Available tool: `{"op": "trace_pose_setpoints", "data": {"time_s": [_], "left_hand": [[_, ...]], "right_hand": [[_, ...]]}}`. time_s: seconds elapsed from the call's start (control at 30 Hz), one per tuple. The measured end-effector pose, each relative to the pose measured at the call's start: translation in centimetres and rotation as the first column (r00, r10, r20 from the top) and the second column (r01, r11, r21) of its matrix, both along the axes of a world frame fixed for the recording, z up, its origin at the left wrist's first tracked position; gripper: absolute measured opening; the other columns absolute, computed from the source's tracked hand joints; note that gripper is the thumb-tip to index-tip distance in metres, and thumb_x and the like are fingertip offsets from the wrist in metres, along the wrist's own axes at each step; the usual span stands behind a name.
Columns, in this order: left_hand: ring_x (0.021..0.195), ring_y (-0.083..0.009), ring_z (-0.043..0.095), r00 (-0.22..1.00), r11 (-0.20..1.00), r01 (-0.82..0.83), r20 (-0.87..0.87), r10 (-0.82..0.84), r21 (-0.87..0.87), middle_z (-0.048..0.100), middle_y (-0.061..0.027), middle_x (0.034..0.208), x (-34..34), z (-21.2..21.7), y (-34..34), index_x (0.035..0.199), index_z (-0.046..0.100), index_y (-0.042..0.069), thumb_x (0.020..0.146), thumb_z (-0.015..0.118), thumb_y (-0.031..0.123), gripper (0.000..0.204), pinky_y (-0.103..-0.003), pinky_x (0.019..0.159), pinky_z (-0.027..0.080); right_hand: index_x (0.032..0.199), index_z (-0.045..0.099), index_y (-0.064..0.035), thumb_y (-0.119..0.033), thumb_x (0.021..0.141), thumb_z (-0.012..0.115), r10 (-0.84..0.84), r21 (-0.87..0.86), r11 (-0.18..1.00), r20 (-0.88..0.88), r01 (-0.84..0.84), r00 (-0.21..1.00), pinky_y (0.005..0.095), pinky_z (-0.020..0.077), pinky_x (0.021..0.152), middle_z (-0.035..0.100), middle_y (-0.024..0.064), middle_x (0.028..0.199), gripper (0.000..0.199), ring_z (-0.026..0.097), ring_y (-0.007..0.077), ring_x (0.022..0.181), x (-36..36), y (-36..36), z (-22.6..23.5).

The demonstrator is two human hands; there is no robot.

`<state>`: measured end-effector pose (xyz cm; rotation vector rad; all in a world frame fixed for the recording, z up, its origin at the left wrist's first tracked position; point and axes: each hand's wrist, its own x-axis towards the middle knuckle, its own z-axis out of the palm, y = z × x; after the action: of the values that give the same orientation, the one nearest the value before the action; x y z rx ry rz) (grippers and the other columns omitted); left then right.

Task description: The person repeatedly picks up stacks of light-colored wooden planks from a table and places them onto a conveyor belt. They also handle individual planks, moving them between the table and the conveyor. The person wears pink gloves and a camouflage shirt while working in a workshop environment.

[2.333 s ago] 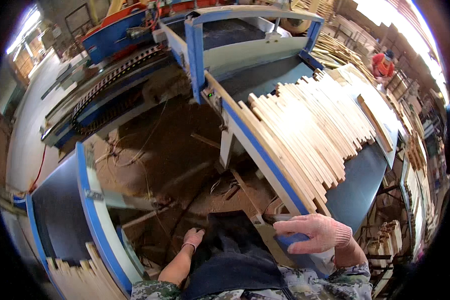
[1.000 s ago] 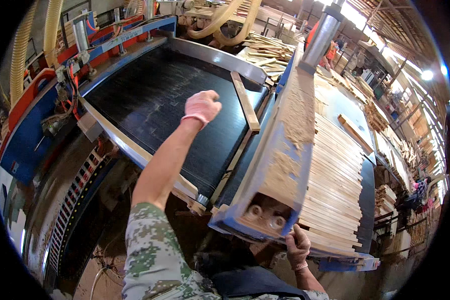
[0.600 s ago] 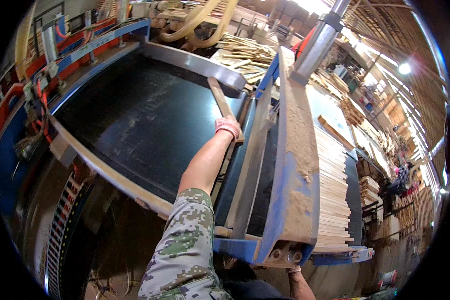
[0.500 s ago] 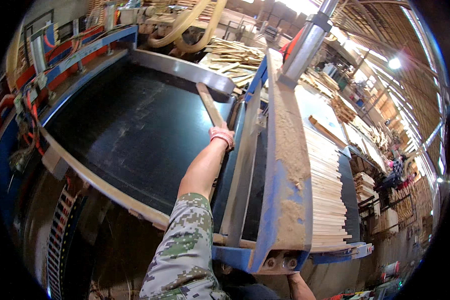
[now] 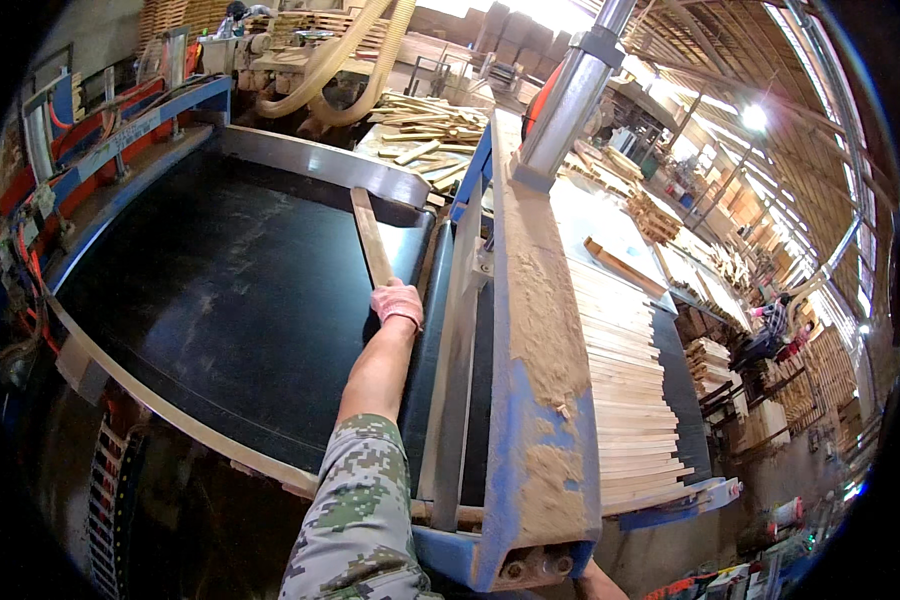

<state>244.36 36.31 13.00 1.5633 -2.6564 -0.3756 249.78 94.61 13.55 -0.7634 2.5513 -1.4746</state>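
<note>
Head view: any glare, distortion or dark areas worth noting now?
In the head view, the lamp flares at upper right; the head view also shows a pale reflection on the black belt beside the wooden strip; the head view's fisheye bows the near rail and leaves black corners, with deep shadow beneath that rail.

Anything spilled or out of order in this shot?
Yes: sawdust lies along the top of the blue beam, hiding much of its paint. Beyond the black belt, wood strips lie jumbled, unlike the side-by-side row right of the beam. The held strip looks sound.
</note>
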Motion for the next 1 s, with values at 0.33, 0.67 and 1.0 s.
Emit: {"op": "trace_pose_setpoints", "data": {"time_s": [0.33, 0.67, 1.0], "left_hand": [[0.080, -0.0203, 0.067, 0.279, 0.839, 0.242, -0.864, 0.420, 0.487, 0.067, -0.0077, 0.097, 22.6, 5.1, -10.8, 0.111, 0.071, 0.009, 0.097, 0.061, 0.018, 0.020, -0.037, 0.068, 0.059], [0.136, -0.0346, 0.058, 0.333, 0.846, -0.146, -0.830, -0.447, -0.513, 0.058, -0.0188, 0.146, 41.0, 27.1, 25.7, 0.137, 0.059, 0.011, 0.100, 0.069, 0.016, 0.038, -0.047, 0.114, 0.049], [0.143, -0.0355, 0.051, -0.047, 0.895, -0.030, -0.894, -0.446, -0.445, 0.050, -0.0176, 0.154, 17.8, 32.4, 60.6, 0.163, 0.032, 0.008, 0.095, 0.077, 0.025, 0.084, -0.056, 0.128, 0.034]], "right_hand": [[0.130, 0.072, 0.0002, -0.002, 0.088, 0.075, 0.234, -0.055, 0.963, -0.318, -0.264, 0.919, 0.0322, 0.0572, 0.069, 0.070, 0.0083, 0.082, 0.043, 0.067, 0.0148, 0.071, -0.8, 0.9, 2.5], [0.143, 0.065, -0.0055, -0.010, 0.097, 0.075, 0.689, -0.331, 0.679, -0.020, -0.655, 0.725, 0.0328, 0.0595, 0.083, 0.075, 0.0095, 0.100, 0.048, 0.073, 0.0182, 0.089, -3.2, 10.9, 5.1], [0.150, 0.060, -0.0054, -0.010, 0.100, 0.074, 0.743, -0.413, 0.665, 0.285, -0.622, 0.606, 0.0300, 0.0584, 0.091, 0.073, 0.0061, 0.110, 0.052, 0.069, 0.0127, 0.100, -11.7, 36.7, 5.7]]}}
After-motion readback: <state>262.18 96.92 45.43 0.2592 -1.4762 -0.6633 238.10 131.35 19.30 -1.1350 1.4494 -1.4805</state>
